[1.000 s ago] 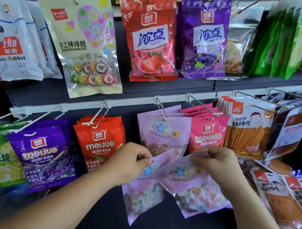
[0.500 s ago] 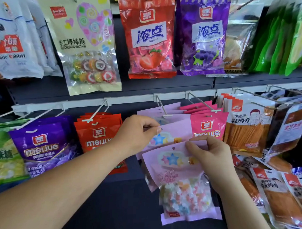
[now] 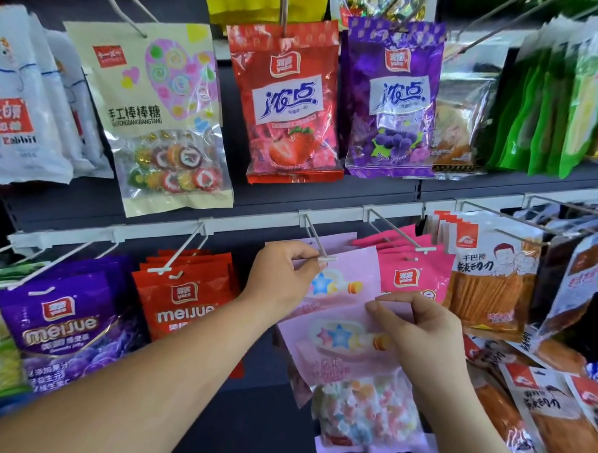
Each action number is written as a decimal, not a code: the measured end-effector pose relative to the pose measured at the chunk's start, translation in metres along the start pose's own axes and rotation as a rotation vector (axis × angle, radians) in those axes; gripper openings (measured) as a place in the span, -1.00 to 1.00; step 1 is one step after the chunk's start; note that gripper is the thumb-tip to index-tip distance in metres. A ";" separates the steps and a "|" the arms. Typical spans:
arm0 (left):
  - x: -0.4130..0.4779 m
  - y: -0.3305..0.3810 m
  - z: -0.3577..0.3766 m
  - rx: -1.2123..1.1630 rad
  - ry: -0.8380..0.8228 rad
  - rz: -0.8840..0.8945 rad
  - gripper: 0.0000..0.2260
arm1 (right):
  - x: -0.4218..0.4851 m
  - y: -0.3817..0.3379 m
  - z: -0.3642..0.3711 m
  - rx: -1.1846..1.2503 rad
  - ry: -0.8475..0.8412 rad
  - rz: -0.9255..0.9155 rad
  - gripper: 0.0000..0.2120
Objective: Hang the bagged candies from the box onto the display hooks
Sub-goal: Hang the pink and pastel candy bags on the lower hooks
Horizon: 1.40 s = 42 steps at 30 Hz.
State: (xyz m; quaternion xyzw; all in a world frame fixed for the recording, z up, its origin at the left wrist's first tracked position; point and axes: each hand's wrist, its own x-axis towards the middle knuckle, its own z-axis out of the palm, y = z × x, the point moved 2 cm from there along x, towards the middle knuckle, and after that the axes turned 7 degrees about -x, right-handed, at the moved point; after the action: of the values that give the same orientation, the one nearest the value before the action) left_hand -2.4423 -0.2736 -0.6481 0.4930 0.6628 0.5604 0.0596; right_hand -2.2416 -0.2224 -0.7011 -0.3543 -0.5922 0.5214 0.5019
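Two pale pink bags of star-shaped candies are in my hands in front of the lower row of hooks. My left hand point(image 3: 282, 281) pinches the top edge of the upper pink bag point(image 3: 347, 279) right at the tip of the white display hook point(image 3: 320, 249). My right hand point(image 3: 416, 327) pinches the top right corner of the lower pink bag point(image 3: 342, 353), which hangs below and in front of the first, its clear window full of pastel candies. More pink bags hang behind on the same hook. The box is not in view.
Left of the hook hang red meijue bags point(image 3: 185, 298) and purple meijue bags point(image 3: 60, 322); right of it, pink meijue bags point(image 3: 411, 273) and orange snack packs point(image 3: 489, 277). The upper row holds lollipop, strawberry point(image 3: 286, 101) and grape point(image 3: 395, 97) bags.
Both hands rose from below the rail. My left hand carried its pink bag up to the hook's tip, and my right hand lifted the second bag a little below it.
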 end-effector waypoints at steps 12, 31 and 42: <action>0.019 -0.012 -0.013 0.097 -0.159 -0.020 -0.89 | 0.009 0.006 0.018 0.004 -0.027 -0.014 -0.88; -0.024 -0.013 -0.043 -0.064 0.017 -0.073 -0.90 | 0.014 -0.004 0.048 0.018 0.144 -0.138 -0.71; -0.001 -0.031 -0.022 -0.015 0.066 -0.088 -0.82 | 0.023 0.021 0.061 -0.559 0.057 -0.262 -0.08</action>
State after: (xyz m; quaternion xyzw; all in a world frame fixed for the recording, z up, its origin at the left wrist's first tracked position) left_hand -2.4741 -0.2858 -0.6649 0.4441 0.6812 0.5783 0.0658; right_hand -2.3079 -0.2123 -0.7140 -0.4137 -0.7390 0.2590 0.4644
